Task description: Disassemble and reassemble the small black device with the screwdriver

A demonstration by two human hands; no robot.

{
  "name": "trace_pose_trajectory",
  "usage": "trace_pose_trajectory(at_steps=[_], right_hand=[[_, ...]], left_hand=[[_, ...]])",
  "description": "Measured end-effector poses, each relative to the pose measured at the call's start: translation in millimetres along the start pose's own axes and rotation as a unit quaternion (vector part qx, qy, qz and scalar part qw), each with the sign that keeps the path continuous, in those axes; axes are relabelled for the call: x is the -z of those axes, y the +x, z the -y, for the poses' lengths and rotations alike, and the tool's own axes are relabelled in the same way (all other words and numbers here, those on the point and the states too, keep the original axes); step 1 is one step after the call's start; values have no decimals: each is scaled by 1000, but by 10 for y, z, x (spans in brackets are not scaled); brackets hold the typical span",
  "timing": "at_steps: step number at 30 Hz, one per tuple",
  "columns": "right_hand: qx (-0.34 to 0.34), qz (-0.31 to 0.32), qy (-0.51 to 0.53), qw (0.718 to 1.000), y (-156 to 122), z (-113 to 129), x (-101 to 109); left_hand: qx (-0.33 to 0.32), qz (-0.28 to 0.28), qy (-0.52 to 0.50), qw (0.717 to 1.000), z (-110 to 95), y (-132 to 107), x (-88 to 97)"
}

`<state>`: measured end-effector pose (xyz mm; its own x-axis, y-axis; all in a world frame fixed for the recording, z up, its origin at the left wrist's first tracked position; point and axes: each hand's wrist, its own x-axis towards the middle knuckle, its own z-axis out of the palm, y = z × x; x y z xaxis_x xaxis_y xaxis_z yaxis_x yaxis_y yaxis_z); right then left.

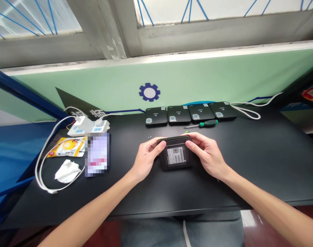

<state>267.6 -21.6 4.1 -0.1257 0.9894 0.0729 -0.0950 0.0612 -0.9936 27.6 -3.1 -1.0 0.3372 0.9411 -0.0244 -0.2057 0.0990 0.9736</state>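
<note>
A flat black box (175,154) sits at the centre of the frame, just above the near middle of the counter (261,164), with its barcode label (176,155) facing up. The left hand (147,159) and right hand (206,154) close on it from either side. Each grip is closed around a short side, with the thumbs lying along the top face beside the label and the fingers curling over the far edge. Whether the box also touches the counter cannot be told.

This two-sided hold is a sound one: the pressure is even, the label stays uncovered, and the box stays square between the palms. Both wrists are low and the forearms angle in from the lower corners of the frame, with the elbows spread wide.

Just beyond the hands lies a green-handled screwdriver (209,123), below a row of four black boxes (191,115) at the far edge. Tiny screws (149,137) sit left of the hands. At the upper left are a white power strip (88,126), a yellow packet (66,147), a crumpled tissue (67,171) and a blurred phone (97,154).
</note>
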Motion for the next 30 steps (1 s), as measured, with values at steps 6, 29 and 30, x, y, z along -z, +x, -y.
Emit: trace_pose_trajectory(at_steps=[6, 29, 30], right_hand=[[2, 1, -8, 1000, -4, 10, -2], [-12, -1, -19, 1000, -26, 57, -33], [-14, -3, -19, 1000, -24, 54, -34]], left_hand=[[-1, 3, -2, 1000, -10, 3, 6], [-3, -14, 21, 1000, -5, 11, 14], [-2, -16, 21, 1000, -4, 11, 9]])
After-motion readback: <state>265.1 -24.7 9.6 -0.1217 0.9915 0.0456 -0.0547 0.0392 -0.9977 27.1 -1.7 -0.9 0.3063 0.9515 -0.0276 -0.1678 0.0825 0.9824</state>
